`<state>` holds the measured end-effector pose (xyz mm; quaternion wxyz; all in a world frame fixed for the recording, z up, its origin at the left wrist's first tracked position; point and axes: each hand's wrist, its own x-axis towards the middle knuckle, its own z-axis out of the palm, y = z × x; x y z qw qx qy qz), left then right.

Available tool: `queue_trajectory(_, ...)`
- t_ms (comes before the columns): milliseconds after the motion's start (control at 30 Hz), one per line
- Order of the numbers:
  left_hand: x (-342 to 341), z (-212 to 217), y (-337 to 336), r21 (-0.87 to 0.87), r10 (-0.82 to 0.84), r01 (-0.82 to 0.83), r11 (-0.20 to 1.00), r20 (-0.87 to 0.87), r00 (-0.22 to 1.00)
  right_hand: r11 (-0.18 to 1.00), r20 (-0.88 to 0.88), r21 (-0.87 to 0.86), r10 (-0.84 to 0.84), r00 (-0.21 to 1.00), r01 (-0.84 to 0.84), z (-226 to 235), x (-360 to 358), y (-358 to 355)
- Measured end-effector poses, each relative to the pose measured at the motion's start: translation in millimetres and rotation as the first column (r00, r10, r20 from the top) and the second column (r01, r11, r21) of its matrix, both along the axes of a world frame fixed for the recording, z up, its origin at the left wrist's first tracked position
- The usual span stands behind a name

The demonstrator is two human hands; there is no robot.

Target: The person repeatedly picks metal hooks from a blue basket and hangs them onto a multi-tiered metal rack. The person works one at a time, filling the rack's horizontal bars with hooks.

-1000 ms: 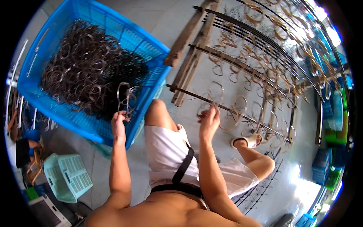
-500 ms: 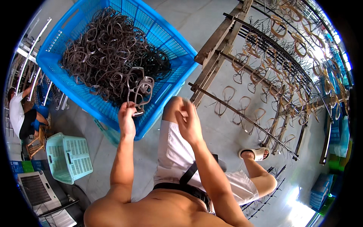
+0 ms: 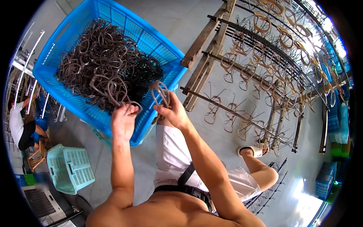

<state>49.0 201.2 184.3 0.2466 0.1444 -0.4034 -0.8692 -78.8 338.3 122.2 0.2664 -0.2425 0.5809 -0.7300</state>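
A big blue plastic basket holds a tangled heap of dark eyeglass frames, brown on the left and blacker on the right. My left hand is at the basket's near side, its fingers closed on greyish-brown eyeglass frames that lie over the heap's edge; how many it grips is hard to tell. Just to the right, my right hand pinches one similar eyeglass frame between thumb and fingers, above the basket's right rim.
On the right stands a rack with wooden posts and dark bars, hung with amber and clear eyeglass frames. A pale green basket lies at the lower left. Another person sits at the far left.
My right hand, empty before, now holds an eyeglass frame. My left hand's frames have shifted from upright to leaning left over the heap. The whole view has swung slightly.
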Motion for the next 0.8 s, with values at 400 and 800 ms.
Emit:
queue_trajectory(400,-31.0,14.7,88.5,-0.110,-0.477,0.525,0.844,0.294,0.828,0.874,-0.941,0.308,0.221,0.256,0.375,85.4,-11.6,128.5)
queue_trajectory(800,-31.8,-20.7,231.7,-0.591,-0.448,0.430,0.682,0.127,0.885,0.712,0.426,-0.157,-0.576,0.698,0.684,62.8,71.5,219.0)
